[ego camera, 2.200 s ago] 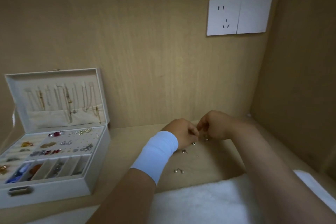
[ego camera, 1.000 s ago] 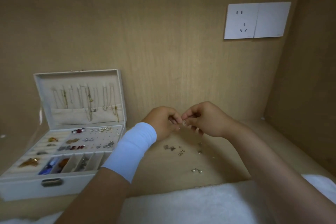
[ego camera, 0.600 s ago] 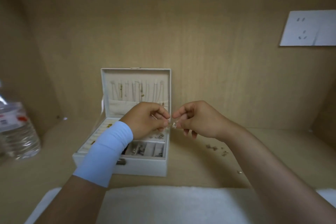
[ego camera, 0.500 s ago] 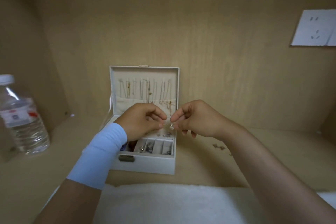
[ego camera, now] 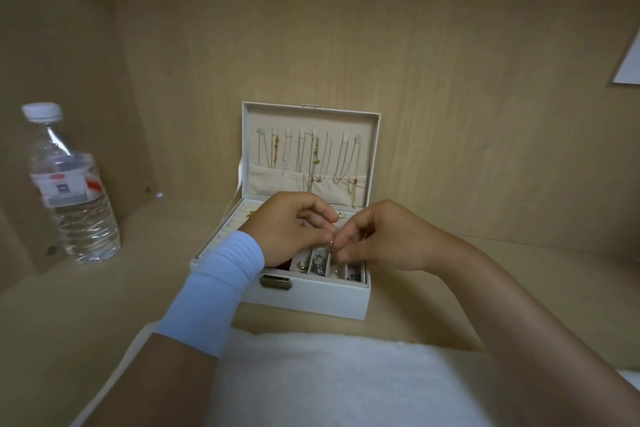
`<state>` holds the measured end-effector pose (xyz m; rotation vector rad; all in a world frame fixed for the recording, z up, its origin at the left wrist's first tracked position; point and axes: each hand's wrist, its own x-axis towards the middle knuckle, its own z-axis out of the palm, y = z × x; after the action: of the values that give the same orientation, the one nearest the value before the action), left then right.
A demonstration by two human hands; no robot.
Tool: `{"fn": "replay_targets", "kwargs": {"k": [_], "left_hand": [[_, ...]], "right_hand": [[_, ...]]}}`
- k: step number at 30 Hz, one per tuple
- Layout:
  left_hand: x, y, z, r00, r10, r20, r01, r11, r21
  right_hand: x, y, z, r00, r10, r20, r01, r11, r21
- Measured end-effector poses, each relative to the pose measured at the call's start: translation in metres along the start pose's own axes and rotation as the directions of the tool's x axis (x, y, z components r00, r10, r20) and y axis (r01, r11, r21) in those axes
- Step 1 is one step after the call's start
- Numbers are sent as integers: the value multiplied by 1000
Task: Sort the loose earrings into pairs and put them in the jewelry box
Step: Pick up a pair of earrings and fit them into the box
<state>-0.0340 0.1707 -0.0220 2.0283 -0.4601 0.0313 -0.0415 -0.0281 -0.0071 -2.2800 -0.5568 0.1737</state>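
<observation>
The white jewelry box (ego camera: 311, 298) stands open in the middle of the wooden surface, its lid upright with several necklaces hanging inside. My left hand (ego camera: 289, 229), with a light blue wristband, and my right hand (ego camera: 377, 236) meet fingertip to fingertip over the box's front compartments. Between the fingertips both hands pinch a small silver earring (ego camera: 330, 243). The front slots (ego camera: 320, 265) hold several small pieces of jewelry. My hands hide most of the box's tray. No loose earrings on the surface are in view.
A clear plastic water bottle (ego camera: 69, 184) with a white cap stands at the left by the side wall. A white fluffy cloth (ego camera: 329, 378) lies along the near edge. A corner of a white wall plate (ego camera: 628, 69) shows at the right edge.
My view has swung left from the loose earrings to the box. Both hands carried the small earring over and lowered it above the box's front compartments.
</observation>
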Motion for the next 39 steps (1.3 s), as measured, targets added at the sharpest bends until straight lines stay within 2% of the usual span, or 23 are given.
{"fn": "replay_targets", "kwargs": {"k": [3,10,15,18,22,28,34,39], "left_hand": [[-1,0,5,999,14,31,-14,1000,5],[-4,3,11,994,37,101,-43,997,59],[-4,5,11,998,57,33,-61,987,147],[-2,16,22,998,61,-1,-60,977,203],[13,47,55,993,90,79,-111,937,330],[51,69,118,983,52,174,-116,917,381],[75,59,159,974,-85,211,-34,862,505],[80,42,173,971,-97,217,-10,895,445]], "right_hand": [[-3,-1,-7,999,6,-51,-4,999,44],[-7,1,-11,999,27,-33,-30,997,-66],[-15,3,-19,999,39,-27,-41,997,-62],[-25,10,-36,995,64,-76,-68,996,-64],[-41,34,-70,977,130,-171,-153,980,-131],[-62,83,-94,950,195,-245,-254,938,-238],[-61,117,-89,942,278,-189,-327,889,-320],[-58,127,-88,948,308,-86,-319,900,-295]]}}
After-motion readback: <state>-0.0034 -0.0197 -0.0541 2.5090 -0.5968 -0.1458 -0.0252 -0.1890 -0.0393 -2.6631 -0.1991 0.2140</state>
